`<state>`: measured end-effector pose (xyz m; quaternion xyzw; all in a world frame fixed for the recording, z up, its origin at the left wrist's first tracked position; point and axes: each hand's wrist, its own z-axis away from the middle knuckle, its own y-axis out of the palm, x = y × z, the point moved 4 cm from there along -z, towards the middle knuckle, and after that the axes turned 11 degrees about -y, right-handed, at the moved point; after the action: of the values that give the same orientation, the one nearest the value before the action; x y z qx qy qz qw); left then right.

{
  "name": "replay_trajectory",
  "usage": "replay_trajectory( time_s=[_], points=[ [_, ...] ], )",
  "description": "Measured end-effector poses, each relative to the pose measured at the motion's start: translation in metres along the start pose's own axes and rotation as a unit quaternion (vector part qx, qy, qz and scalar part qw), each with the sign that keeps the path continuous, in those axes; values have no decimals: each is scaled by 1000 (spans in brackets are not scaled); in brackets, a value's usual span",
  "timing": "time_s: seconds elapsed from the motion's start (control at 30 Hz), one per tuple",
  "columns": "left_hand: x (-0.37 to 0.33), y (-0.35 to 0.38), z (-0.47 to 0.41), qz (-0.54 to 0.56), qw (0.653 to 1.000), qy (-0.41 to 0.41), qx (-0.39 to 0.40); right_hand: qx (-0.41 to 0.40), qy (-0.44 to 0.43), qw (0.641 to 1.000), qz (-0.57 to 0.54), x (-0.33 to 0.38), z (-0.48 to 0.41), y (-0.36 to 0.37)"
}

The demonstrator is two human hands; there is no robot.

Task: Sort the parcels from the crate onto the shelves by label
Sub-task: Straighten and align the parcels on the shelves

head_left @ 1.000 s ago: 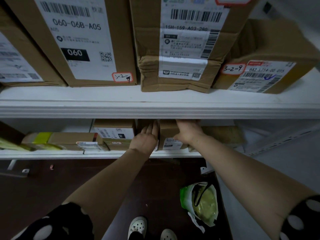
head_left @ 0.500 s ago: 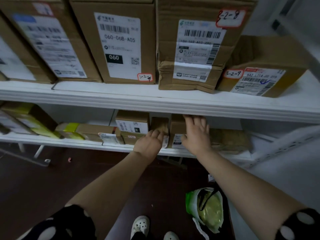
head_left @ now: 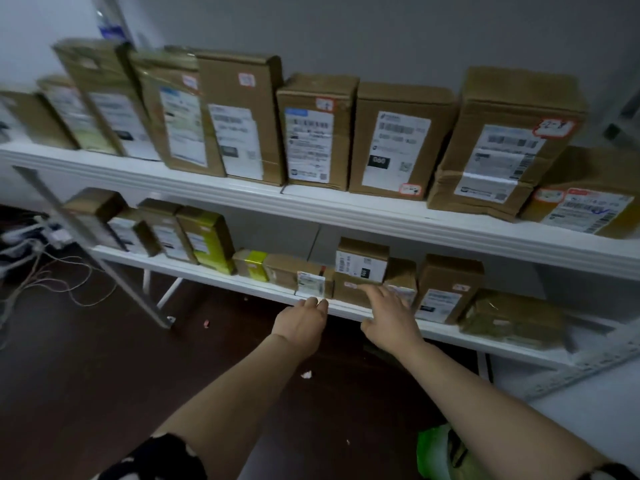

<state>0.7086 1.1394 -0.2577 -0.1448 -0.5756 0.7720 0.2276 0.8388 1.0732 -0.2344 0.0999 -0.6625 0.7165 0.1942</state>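
Observation:
Two white shelves hold brown cardboard parcels with white labels. Both my hands are empty in front of the lower shelf [head_left: 346,308]. My left hand [head_left: 302,322] hovers at the shelf's front edge, fingers loosely bent, below a small flat parcel [head_left: 304,277]. My right hand [head_left: 391,313] has straight fingers reaching toward a small box [head_left: 349,289] with a red sticker, under a labelled box [head_left: 362,259]. To its right stand a narrow parcel [head_left: 401,282] and a taller box [head_left: 446,289]. The upper shelf [head_left: 346,211] carries several large parcels.
A flat olive packet [head_left: 512,320] lies at the right of the lower shelf. A green bag [head_left: 440,452] sits on the dark floor by my right arm. A slanted metal bar [head_left: 93,244] and loose cables [head_left: 41,271] are at left.
Both hands have pulled back from the parcels on the lower shelf to its front edge. The view has drawn back and swung left, showing more of both shelves.

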Motion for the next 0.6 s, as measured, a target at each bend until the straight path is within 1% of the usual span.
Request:
replay_trajectory(
  time_s=[0.17,0.37,0.47,0.6],
  points=[
    [132,0,49,43,996,-71,-9,9,-16,999,-28,119,-25,36],
    [299,-1,112,91,978,-184,-35,24,-71,995,-72,282,-55,90],
    [356,-3,130,111,968,-218,-51,42,-100,991,-73,335,-66,108],
    [402,-1,139,129,960,-244,-53,51,-118,990,-62,374,-88,122]
  ],
)
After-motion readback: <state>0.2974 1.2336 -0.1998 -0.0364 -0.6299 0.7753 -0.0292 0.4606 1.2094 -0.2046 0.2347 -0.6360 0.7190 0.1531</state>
